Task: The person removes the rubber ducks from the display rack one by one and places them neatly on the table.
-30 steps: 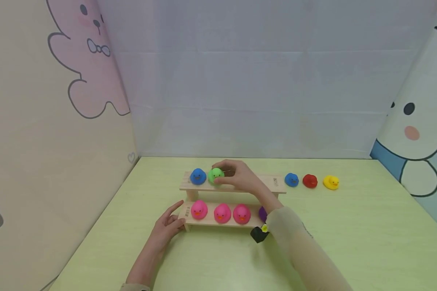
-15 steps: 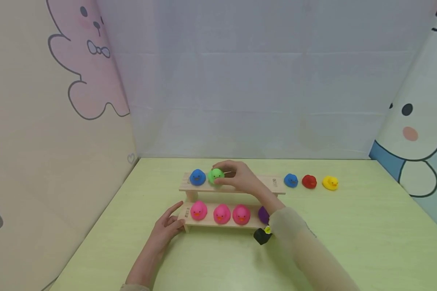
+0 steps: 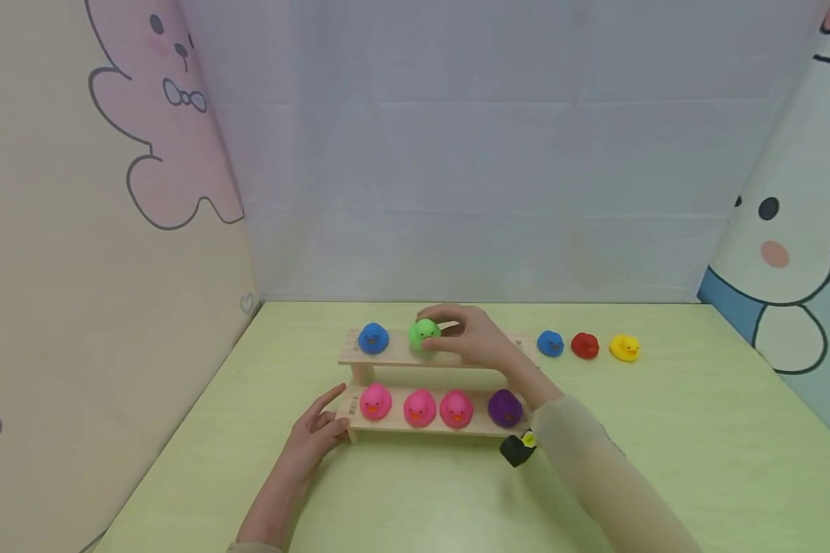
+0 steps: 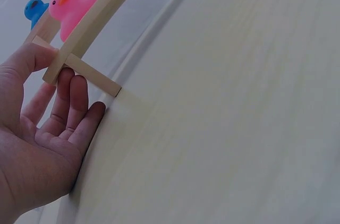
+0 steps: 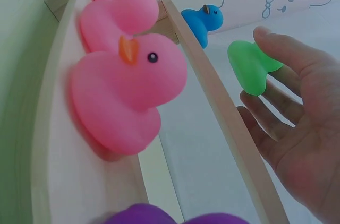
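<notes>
A: Where was the smooth, light-green, rubbery-looking toy duck (image 3: 425, 334)?

B: In the right hand (image 3: 473, 338), pinched between thumb and fingers, over the upper board of the two-tier pale wooden stand (image 3: 397, 353). Whether its base touched the board could not be told.

A: And the left hand (image 3: 313, 436)?

B: It gripped the nearest end of the stand's lower board, thumb and forefinger astride. Of three bright-pink toy ducks (image 3: 419, 408) on that board, one sat just beside this hand; a dark-purple toy duck (image 3: 505, 408) sat farthest from it, near the right wrist.

A: What else occupied the upper board?

B: A blue toy duck (image 3: 373, 339), apart from the right hand's fingertips, on the left hand's side.

A: How was the green duck judged to handle?

B: As light and soft, hardly fragile, perhaps slightly slippery. The rounded body sides probably offered the best hold; a hard squeeze might have dented them.
</notes>
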A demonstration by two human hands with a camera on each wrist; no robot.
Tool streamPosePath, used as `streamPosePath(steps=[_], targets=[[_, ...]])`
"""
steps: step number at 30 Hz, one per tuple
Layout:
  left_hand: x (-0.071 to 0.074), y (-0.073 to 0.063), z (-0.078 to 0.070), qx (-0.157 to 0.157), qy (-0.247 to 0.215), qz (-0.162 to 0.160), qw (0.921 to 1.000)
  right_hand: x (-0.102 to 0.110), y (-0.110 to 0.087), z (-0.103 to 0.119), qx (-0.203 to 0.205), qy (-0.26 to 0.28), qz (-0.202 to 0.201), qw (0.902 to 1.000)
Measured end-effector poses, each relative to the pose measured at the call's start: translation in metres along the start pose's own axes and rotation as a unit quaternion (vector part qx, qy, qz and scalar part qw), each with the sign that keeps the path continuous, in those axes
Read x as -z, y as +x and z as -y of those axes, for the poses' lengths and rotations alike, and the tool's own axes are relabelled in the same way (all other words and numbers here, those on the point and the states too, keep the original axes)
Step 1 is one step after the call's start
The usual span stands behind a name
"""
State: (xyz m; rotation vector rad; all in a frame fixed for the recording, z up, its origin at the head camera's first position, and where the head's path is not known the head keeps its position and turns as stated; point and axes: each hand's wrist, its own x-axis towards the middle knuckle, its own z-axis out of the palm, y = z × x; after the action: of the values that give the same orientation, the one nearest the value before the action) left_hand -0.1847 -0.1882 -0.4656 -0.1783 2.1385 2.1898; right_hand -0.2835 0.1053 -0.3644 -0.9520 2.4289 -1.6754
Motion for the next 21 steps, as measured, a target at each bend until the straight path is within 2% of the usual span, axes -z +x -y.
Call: streamPosePath(steps=[14,21], targets=[[-0.001,0.0,-0.003,0.007,0.004,0.002,1.0,0.031,-0.025,0.004,0.024,-0.032,-0.045,0.9982],[-0.001,0.001,-0.002,0.008,0.009,0.003,0.9999,0.041,-0.039,0.001,0.022,-0.045,-0.099,0.9938]])
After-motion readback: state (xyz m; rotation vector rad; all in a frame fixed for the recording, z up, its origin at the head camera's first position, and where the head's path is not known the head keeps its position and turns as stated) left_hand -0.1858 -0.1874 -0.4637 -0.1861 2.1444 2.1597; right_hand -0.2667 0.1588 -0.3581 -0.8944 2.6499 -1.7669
